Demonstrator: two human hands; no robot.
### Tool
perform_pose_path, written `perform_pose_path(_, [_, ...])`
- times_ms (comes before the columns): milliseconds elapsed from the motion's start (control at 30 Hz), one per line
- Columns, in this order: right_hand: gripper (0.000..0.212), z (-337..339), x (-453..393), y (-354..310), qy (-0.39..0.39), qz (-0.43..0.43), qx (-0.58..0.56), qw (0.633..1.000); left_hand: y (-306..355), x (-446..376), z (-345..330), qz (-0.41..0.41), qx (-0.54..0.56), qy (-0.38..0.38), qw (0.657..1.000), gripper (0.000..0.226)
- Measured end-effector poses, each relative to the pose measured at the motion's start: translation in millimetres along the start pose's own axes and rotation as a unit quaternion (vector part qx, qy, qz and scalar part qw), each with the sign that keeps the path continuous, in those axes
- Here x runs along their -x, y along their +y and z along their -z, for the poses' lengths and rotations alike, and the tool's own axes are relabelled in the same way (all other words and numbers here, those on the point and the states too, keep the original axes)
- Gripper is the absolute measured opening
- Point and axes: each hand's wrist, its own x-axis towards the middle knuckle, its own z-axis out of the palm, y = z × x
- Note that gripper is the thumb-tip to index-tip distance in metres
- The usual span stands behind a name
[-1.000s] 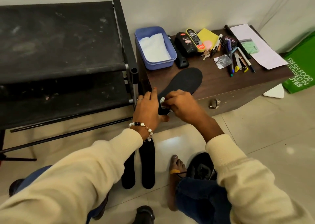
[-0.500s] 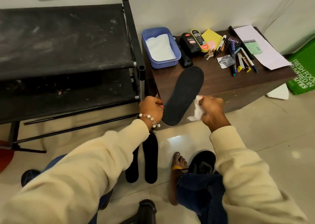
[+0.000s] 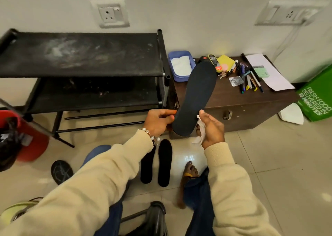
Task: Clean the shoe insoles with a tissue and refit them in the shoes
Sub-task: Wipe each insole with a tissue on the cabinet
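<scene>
Insole [image 3: 196,99] is held up over the wooden chest [image 3: 251,108], left hand [image 3: 158,121] pinching its heel edge, right hand [image 3: 211,128] clutching a crumpled tissue [image 3: 200,134]. Blue tub [image 3: 175,56] behind holds white tissue sheets.

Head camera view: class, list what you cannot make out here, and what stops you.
- Black foam insole, head view: underside faces away.
- Crumpled white tissue: mostly hidden inside the right hand.
- Lime-green shoe: cut off by the left edge.
- Polish tube labels: too small.
</scene>
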Motion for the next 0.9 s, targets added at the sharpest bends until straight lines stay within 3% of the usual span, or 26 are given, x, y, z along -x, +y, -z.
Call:
perform_pose_path(167, [0.008,-47,55,-14,-0.107,0.052,-0.012,0.993,29,54,61,-0.056,0.026,0.038,0.997,0.024])
perform_pose_path(267, [0.005,-85,81,-14,-0.183,0.085,0.04,0.979,35,79,105,-0.053,0.051,0.072,0.995,0.019])
perform_pose_path(500, [0.014,-185,119,20,-0.346,0.133,0.207,0.905,24,119,201,-0.038,0.104,0.198,0.974,0.017])
perform_pose_path(633, [0.007,-236,118,55,-0.413,0.131,0.257,0.864,-10,116,250,-0.005,0.137,0.25,0.958,0.018])
perform_pose_path(900, [0.023,-295,73,171,-0.498,0.049,0.438,0.747,-143,82,308,0.117,0.223,0.305,0.918,0.011])
